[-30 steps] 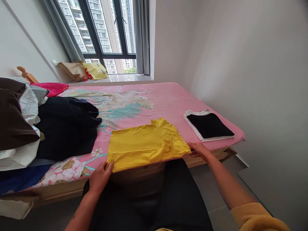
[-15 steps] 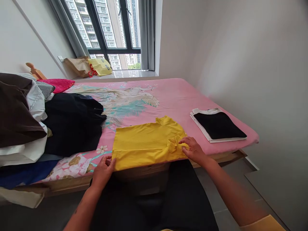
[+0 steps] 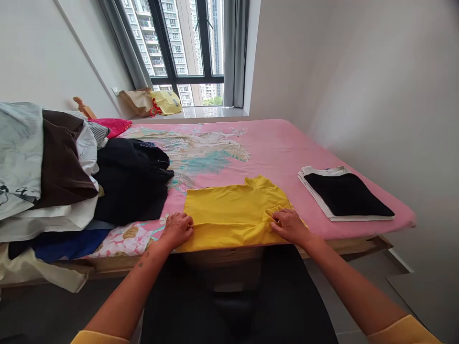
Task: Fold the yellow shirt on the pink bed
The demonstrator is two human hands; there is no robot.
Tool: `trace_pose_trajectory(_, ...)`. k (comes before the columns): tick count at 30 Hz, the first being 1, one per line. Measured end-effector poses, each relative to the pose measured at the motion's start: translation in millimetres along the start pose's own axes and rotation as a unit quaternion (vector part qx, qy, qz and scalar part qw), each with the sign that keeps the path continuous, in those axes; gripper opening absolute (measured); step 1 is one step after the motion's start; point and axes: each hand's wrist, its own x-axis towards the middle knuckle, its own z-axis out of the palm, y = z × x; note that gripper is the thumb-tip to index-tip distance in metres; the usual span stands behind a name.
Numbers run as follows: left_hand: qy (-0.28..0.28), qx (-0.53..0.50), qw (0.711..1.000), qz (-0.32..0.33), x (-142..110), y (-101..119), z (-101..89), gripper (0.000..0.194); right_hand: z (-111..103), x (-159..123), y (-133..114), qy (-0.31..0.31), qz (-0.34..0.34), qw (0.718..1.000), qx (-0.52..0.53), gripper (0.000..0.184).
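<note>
A yellow shirt [image 3: 222,205] lies partly folded along the bed's front edge, its collar end to the right and its near side turned over in a long strip. My left hand [image 3: 178,230] is at the hem end, fingers curled together on the folded strip's left end. On the right, my right hand [image 3: 290,225] has its fingers closed on the bunched sleeve cloth near the shoulder. The fingertips of both hands are partly hidden in the cloth.
A neat stack of folded clothes [image 3: 346,193], black on top of white, lies to the right on the pink bedsheet [image 3: 272,148]. A loose heap of clothes [image 3: 132,181] covers the bed's left side. Paper and yellow bags [image 3: 167,102] sit on the windowsill.
My left hand has moved from the shirt's near left corner up onto the folded strip. My right hand has closed on the sleeve. The view has turned slightly left.
</note>
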Motion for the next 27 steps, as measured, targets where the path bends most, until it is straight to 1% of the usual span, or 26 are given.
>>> trace_pose_trajectory(2, -0.015, -0.029, 0.999, 0.007, 1, -3, -4.0, 0.013, 1, 1, 0, -0.007, -0.006, 1.000, 0.005, 0.019)
trace_pose_trajectory(4, -0.017, -0.080, 0.997, -0.001, -1, -6, -5.0, 0.014, 1, 4, -2, 0.002, -0.013, 1.000, 0.024, 0.021)
trace_pose_trajectory(7, -0.009, -0.152, 0.987, -0.057, -6, -11, -0.2, 0.018, 1, 11, -6, 0.013, -0.006, 0.999, 0.037, 0.025)
trace_pose_trajectory(9, -0.016, -0.189, 0.978, -0.089, -6, -14, 5.7, 0.025, 3, 16, -9, -0.014, 0.006, 0.999, 0.028, 0.026)
trace_pose_trajectory(11, -0.026, -0.207, 0.972, -0.105, -5, -16, 11.6, 0.031, 7, 21, -9, -0.048, 0.018, 0.999, 0.014, 0.026)
trace_pose_trajectory(12, -0.027, -0.204, 0.972, -0.110, -4, -17, 14.1, 0.032, 8, 22, -8, -0.054, 0.025, 0.998, 0.010, 0.025)
trace_pose_trajectory(13, -0.024, -0.195, 0.974, -0.115, -4, -18, 16.2, 0.031, 9, 24, -7, -0.045, 0.033, 0.998, 0.008, 0.023)
trace_pose_trajectory(15, 0.000, -0.165, 0.978, -0.127, -4, -19, 19.1, 0.029, 9, 24, -3, 0.014, 0.050, 0.999, 0.014, 0.017)
trace_pose_trajectory(16, 0.029, -0.149, 0.980, -0.128, -7, -18, 20.2, 0.029, 7, 22, -2, 0.055, 0.056, 0.997, 0.021, 0.018)
trace_pose_trajectory(17, 0.071, -0.134, 0.981, -0.123, -11, -16, 21.1, 0.030, 5, 18, -2, 0.094, 0.057, 0.993, 0.031, 0.019)
trace_pose_trajectory(19, 0.169, -0.108, 0.976, -0.084, -23, -5, 23.2, 0.029, -2, 7, -8, 0.146, 0.037, 0.987, 0.059, 0.021)
trace_pose_trajectory(20, 0.204, -0.102, 0.973, -0.042, -30, 5, 24.8, 0.027, -5, -1, -16, 0.155, 0.017, 0.985, 0.077, 0.021)
trace_pose_trajectory(21, 0.217, -0.100, 0.971, 0.014, -38, 17, 27.0, 0.027, -7, -8, -26, 0.154, -0.009, 0.983, 0.097, 0.020)
trace_pose_trajectory(22, 0.210, -0.101, 0.969, 0.080, -46, 31, 30.0, 0.027, -7, -16, -39, 0.145, -0.039, 0.982, 0.116, 0.019)
trace_pose_trajectory(24, 0.160, -0.092, 0.961, 0.207, -58, 62, 38.4, 0.030, -1, -29, -66, 0.112, -0.107, 0.977, 0.144, 0.022)
trace_pose_trajectory(25, 0.136, -0.079, 0.956, 0.247, -62, 75, 43.6, 0.034, 4, -35, -78, 0.090, -0.141, 0.975, 0.148, 0.026)
trace_pose_trajectory(26, 0.120, -0.064, 0.955, 0.262, -65, 84, 49.0, 0.038, 11, -40, -86, 0.071, -0.166, 0.973, 0.145, 0.031)
trace_pose_trajectory(27, 0.113, -0.049, 0.960, 0.252, -68, 88, 54.1, 0.043, 17, -44, -89, 0.056, -0.177, 0.973, 0.136, 0.036)
